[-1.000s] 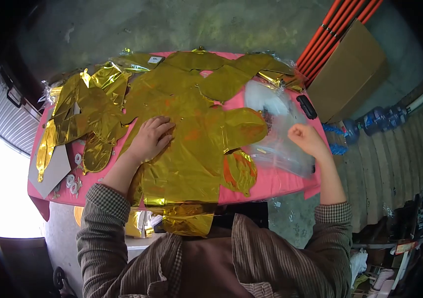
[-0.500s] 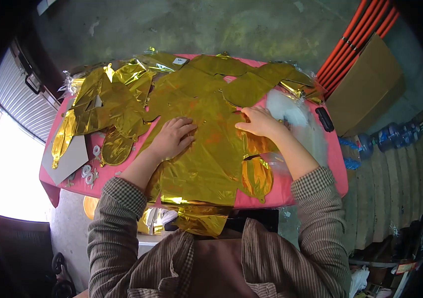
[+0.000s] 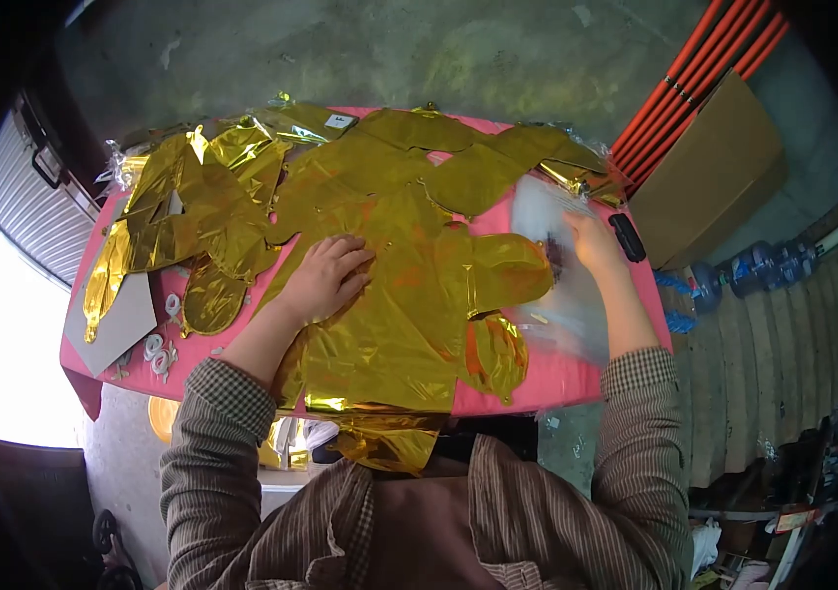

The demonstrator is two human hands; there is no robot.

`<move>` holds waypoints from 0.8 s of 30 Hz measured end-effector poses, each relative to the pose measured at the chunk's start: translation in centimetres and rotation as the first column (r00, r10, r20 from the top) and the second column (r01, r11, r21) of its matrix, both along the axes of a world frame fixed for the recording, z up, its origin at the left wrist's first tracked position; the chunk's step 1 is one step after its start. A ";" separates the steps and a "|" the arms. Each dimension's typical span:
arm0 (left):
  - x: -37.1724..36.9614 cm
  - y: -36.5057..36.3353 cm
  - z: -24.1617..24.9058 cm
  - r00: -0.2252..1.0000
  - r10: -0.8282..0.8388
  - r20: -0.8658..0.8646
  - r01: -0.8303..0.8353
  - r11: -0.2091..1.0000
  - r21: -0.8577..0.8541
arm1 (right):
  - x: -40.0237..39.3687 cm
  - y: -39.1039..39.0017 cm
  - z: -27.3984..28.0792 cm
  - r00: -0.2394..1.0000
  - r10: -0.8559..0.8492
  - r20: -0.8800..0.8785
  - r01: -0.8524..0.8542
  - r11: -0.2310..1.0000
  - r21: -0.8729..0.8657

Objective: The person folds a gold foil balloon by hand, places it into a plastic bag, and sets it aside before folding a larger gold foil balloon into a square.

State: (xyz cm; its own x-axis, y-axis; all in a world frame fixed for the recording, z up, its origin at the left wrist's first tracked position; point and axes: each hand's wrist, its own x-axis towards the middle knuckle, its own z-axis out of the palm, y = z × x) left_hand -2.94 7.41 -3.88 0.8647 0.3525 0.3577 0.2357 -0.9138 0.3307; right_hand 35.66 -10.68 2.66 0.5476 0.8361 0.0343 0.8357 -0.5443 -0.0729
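A flat, uninflated gold foil balloon (image 3: 379,334) lies spread over the middle of the table, its near end hanging past the front edge. My left hand (image 3: 320,280) rests flat on it with the fingers apart. A rounded lobe (image 3: 512,267) of the foil stretches out to the right, with a smaller rounded piece (image 3: 494,359) below it. Over on the right, my right hand (image 3: 596,244) is at a stack of clear plastic bags (image 3: 576,305) with a dark print beside the fingers. Those fingers point down and are partly hidden, so their grip does not show.
More gold foil balloons (image 3: 227,211) lie crumpled at the left of the pink-covered table (image 3: 576,388). Near them are a grey board (image 3: 119,324) and white ribbon rolls (image 3: 155,354). A black object (image 3: 626,237) lies at the right edge, with a cardboard sheet (image 3: 723,177) beyond.
My right hand has moved right, from the foil to the plastic bags. The right lobe of the foil now lies unfolded outward over the bags. My left hand stays on the foil.
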 end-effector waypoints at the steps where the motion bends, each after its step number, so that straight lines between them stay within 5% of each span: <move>1: -0.1 0.0 0.0 1.000 -0.001 0.001 0.001 1.000 0.000 | 0.5 -0.7 -0.8 0.994 0.096 0.057 -0.102 0.989 0.108; 3: -0.1 0.0 -0.2 1.000 0.007 0.006 -0.007 1.000 0.008 | 1.0 -1.2 -1.2 0.974 0.191 0.118 -0.213 0.955 0.209; 6: 0.0 -0.1 0.2 1.000 -0.003 -0.020 0.003 1.000 -0.008 | 0.3 -1.5 -0.7 0.979 0.180 0.096 -0.193 0.971 0.144; 9: -0.3 -0.1 0.5 0.999 0.003 -0.047 -0.004 1.000 -0.029 | -3.3 -0.9 1.8 0.926 0.218 0.308 -0.236 0.971 0.022; 11: 0.0 -0.1 0.3 0.999 -0.002 -0.048 0.001 1.000 -0.022 | -5.3 0.9 3.0 0.905 0.380 -0.191 -0.346 0.919 0.186; 17: -0.1 -0.1 0.2 0.999 0.017 -0.039 -0.017 1.000 -0.008 | -9.8 5.9 -0.9 0.887 0.461 0.006 -0.460 0.886 0.061; 20: -0.2 -0.1 0.2 0.999 0.015 -0.033 -0.017 0.999 -0.049 | -11.2 7.8 -1.4 0.887 0.434 -0.159 -0.447 0.892 -0.060; 22: -0.1 0.0 0.1 1.000 -0.027 0.016 0.028 0.999 -0.037 | -10.4 8.5 -2.5 0.833 0.364 -0.416 -0.349 0.930 0.115; 24: -0.1 0.2 -0.2 0.999 -0.006 0.034 0.007 0.999 -0.033 | -10.5 8.8 -2.1 0.749 0.449 -0.487 -0.359 0.893 0.271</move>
